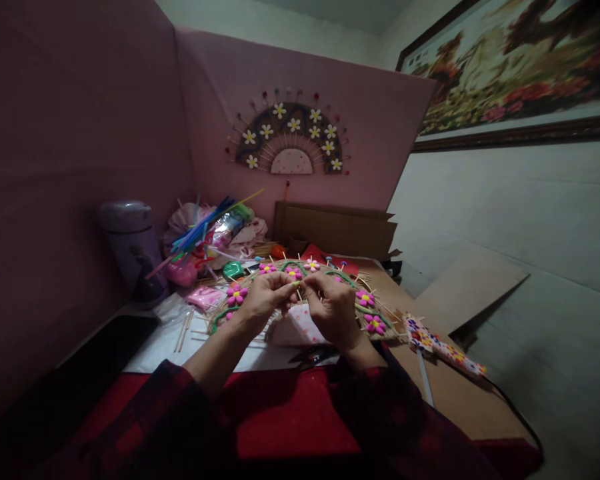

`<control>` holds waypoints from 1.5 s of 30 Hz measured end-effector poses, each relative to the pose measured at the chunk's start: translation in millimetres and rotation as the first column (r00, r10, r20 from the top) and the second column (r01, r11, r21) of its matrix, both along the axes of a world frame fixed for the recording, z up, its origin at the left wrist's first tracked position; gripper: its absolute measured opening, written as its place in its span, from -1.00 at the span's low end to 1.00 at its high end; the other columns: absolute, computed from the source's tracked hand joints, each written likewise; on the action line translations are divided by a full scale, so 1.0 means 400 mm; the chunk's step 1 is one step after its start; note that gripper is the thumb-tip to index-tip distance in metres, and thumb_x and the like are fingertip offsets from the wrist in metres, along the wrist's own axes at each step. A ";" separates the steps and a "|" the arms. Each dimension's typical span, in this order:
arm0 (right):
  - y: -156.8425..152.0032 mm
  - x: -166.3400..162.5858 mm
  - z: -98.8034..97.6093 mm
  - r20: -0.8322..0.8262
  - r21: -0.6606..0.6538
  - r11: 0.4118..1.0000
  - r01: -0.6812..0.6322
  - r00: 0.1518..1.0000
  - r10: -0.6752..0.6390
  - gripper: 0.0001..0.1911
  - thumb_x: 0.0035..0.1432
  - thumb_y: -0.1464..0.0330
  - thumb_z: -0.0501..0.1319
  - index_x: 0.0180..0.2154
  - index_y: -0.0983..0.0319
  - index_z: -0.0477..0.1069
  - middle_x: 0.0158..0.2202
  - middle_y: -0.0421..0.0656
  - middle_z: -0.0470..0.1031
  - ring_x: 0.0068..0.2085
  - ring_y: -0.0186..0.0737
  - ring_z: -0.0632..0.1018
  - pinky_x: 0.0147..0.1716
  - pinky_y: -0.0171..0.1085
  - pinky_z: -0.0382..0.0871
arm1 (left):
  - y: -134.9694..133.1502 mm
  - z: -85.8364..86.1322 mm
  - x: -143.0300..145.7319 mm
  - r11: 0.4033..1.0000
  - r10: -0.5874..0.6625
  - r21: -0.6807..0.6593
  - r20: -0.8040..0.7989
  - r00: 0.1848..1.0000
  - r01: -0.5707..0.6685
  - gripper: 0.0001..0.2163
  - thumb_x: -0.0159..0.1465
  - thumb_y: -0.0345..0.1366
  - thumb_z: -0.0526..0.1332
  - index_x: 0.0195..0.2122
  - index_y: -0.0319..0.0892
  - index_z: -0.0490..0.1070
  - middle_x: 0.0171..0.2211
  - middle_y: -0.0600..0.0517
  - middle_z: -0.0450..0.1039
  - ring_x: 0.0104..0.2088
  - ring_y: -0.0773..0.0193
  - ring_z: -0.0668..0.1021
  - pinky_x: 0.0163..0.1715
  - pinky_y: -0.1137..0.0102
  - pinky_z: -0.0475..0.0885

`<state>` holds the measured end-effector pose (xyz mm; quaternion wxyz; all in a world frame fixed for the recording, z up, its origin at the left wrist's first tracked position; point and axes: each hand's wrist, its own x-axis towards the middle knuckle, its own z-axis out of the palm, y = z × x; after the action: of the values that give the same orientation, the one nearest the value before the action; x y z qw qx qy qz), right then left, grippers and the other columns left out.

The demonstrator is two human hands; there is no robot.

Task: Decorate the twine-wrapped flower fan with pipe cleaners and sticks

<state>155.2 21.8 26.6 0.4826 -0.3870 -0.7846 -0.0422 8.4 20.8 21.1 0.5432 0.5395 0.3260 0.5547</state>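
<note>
Both my hands meet over a half-round, twine-covered fan (386, 325) lying on the table, with fingertips pinched together. Between them is a small yellow-green piece (296, 283), too small to name exactly. My left hand (266, 298) is closed on its left side and my right hand (333, 312) on its right. Pink flowers with yellow centres, such as this flower (237, 295), decorate the fan, along with green wavy strips and thin sticks around the rim. Its white dotted half-circle base (295, 327) is partly hidden behind my right hand.
A purple tumbler (130, 247) and bundled coloured pipe cleaners (200, 230) stand at the back left. Near me lie a black phone-like slab (113, 340) and dark pliers-like handles (313, 358). A flower-patterned glue gun (443, 347) rests at right. Another decorated fan (290, 137) hangs behind.
</note>
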 end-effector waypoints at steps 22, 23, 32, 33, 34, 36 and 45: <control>0.004 0.000 -0.006 0.005 0.000 1.000 0.022 1.000 -0.022 -0.85 0.15 0.42 0.08 -0.40 0.20 0.40 -0.48 -0.21 0.46 -0.44 -0.30 0.42 -0.44 -0.36 0.13 | -0.009 0.011 0.005 0.997 0.070 0.022 0.019 0.997 -0.070 -0.72 -0.06 -0.18 0.36 -0.51 -0.28 0.36 -0.67 0.10 0.38 -0.75 0.48 0.33 -0.77 0.55 0.21; 0.004 0.000 -0.006 0.001 -0.002 1.000 0.010 1.000 -0.010 -0.85 0.14 0.44 0.08 -0.40 0.19 0.40 -0.47 -0.21 0.46 -0.42 -0.29 0.43 -0.43 -0.36 0.14 | -0.010 0.012 0.003 0.998 0.061 0.025 0.016 0.998 -0.061 -0.73 -0.06 -0.19 0.36 -0.52 -0.28 0.36 -0.68 0.11 0.37 -0.75 0.49 0.32 -0.77 0.55 0.21; 0.002 -0.009 -0.017 -0.035 -0.075 0.991 -0.110 0.994 0.108 -0.82 0.12 0.48 0.08 -0.42 0.18 0.42 -0.46 -0.23 0.46 -0.39 -0.29 0.44 -0.40 -0.37 0.20 | -0.016 0.012 0.010 0.994 -0.023 -0.101 0.145 0.989 0.038 -0.72 -0.10 -0.24 0.39 -0.53 -0.26 0.31 -0.70 0.13 0.35 -0.77 0.50 0.30 -0.80 0.58 0.16; 0.002 -0.011 -0.018 -0.019 -0.076 0.991 -0.109 0.994 0.108 -0.82 0.13 0.48 0.08 -0.42 0.18 0.42 -0.45 -0.23 0.46 -0.38 -0.29 0.45 -0.40 -0.37 0.20 | -0.015 0.009 0.012 0.995 -0.002 -0.096 0.140 0.990 0.016 -0.72 -0.10 -0.23 0.39 -0.53 -0.26 0.31 -0.70 0.13 0.36 -0.77 0.50 0.31 -0.80 0.58 0.15; 0.001 -0.012 -0.020 -0.004 -0.077 0.991 -0.106 0.994 0.106 -0.82 0.13 0.48 0.08 -0.41 0.18 0.42 -0.45 -0.22 0.46 -0.38 -0.29 0.45 -0.39 -0.37 0.20 | -0.014 0.007 0.014 0.997 0.024 -0.081 0.133 0.991 -0.013 -0.72 -0.10 -0.22 0.39 -0.53 -0.26 0.31 -0.69 0.12 0.37 -0.77 0.50 0.31 -0.80 0.57 0.16; 0.001 -0.015 -0.022 0.020 -0.076 0.993 -0.089 0.996 0.091 -0.82 0.14 0.48 0.08 -0.37 0.18 0.43 -0.43 -0.21 0.48 -0.37 -0.28 0.46 -0.37 -0.37 0.21 | -0.013 0.005 0.015 0.996 0.080 -0.035 0.113 0.990 -0.077 -0.71 -0.10 -0.20 0.38 -0.52 -0.27 0.33 -0.68 0.11 0.39 -0.77 0.48 0.32 -0.80 0.56 0.20; 0.005 -0.016 -0.027 0.053 -0.069 0.995 -0.065 0.996 0.069 -0.83 0.14 0.49 0.07 -0.34 0.19 0.42 -0.38 -0.19 0.50 -0.32 -0.26 0.48 -0.34 -0.36 0.22 | -0.005 0.005 0.004 0.998 0.057 -0.041 0.144 0.988 -0.052 -0.71 -0.13 -0.27 0.41 -0.43 -0.29 0.41 -0.61 0.08 0.43 -0.67 0.41 0.42 -0.74 0.50 0.35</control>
<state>149.0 23.7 15.9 0.4484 -0.3751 -0.8112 -0.0101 9.9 18.8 23.1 0.5599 0.4784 0.3106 0.6010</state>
